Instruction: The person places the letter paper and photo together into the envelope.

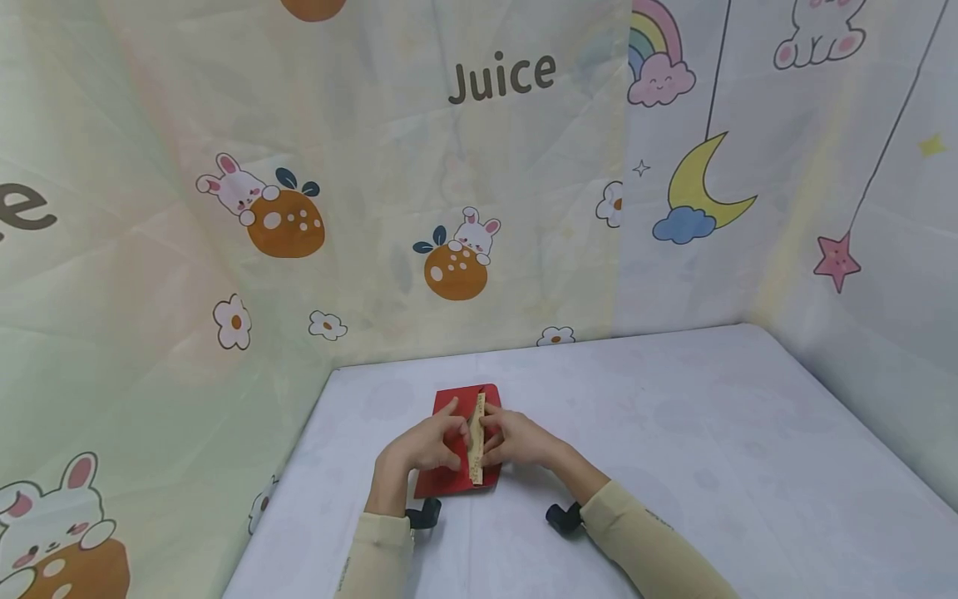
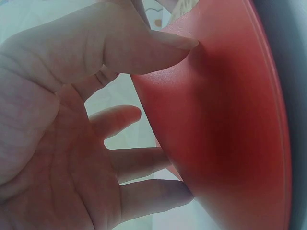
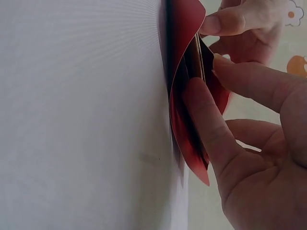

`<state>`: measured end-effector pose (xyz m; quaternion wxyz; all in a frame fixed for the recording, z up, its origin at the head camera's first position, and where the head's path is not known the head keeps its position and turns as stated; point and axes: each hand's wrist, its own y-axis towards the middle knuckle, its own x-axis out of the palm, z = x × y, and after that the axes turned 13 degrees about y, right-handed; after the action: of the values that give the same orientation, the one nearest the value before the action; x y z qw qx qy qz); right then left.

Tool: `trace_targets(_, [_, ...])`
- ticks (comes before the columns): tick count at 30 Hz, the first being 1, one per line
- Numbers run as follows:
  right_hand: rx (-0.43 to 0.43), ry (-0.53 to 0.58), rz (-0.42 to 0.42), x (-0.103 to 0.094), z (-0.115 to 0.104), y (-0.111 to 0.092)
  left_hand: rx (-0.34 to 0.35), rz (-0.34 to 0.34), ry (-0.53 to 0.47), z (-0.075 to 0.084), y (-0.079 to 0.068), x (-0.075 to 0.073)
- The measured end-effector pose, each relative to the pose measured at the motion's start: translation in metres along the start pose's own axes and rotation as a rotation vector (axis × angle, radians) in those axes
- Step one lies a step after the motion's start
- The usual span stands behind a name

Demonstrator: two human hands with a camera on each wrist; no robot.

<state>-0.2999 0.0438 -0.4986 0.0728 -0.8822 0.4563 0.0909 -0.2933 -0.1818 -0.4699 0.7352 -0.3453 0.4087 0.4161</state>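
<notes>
A red paper envelope [image 1: 441, 481] lies on the white-covered table, with a narrow cream patterned strip [image 1: 476, 470] standing along its middle. My left hand [image 1: 427, 443] pinches the envelope's side. In the left wrist view its thumb [image 2: 158, 50] presses into the bowed red face while other fingers reach behind the edge. From the right, my right hand [image 1: 525, 439] grips the parted edge. One finger [image 3: 201, 98] of it sits inside the gap and another [image 3: 244, 79] touches the outer side. Thin pale edges show within the gap; what they belong to is hidden.
White cloth covers the table [image 1: 659, 449]. Printed fabric [image 1: 374, 166] with rabbits, oranges and a moon hangs behind and at the sides. A black device sits on the left wrist [image 1: 424, 514] and another on the right wrist [image 1: 565, 518].
</notes>
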Motion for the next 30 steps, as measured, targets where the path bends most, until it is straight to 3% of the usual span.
trace_targets(30, [-0.059, -0.046, -0.121, 0.0023, 0.0007, 0.0014, 0.009, -0.003, -0.018, -0.0033, 0.0017, 0.001])
